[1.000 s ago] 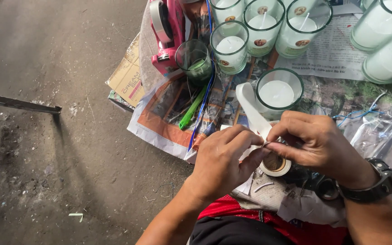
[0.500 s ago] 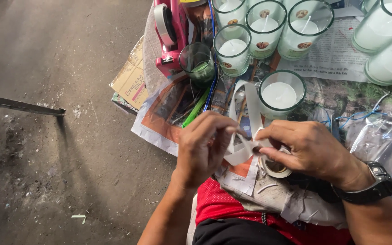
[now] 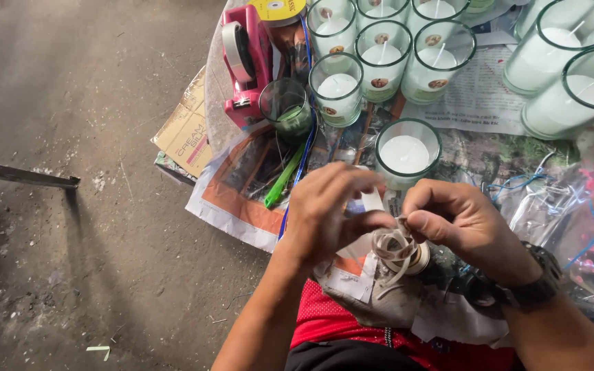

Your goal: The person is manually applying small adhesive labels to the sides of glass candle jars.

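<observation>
1. Both hands meet over the newspaper [image 3: 242,199] spread on the floor, where the white paper strip [image 3: 392,249], a long band a second ago, is now gathered into loose loops.
2. The left hand [image 3: 324,213] and the right hand [image 3: 462,227] each pinch the strip, fingers clenched on it, just above a small tape roll [image 3: 417,257].
3. A wax-filled glass candle [image 3: 407,152] stands just beyond; a pink tape dispenser [image 3: 245,62] and a green pen [image 3: 283,177] lie to the left.
</observation>
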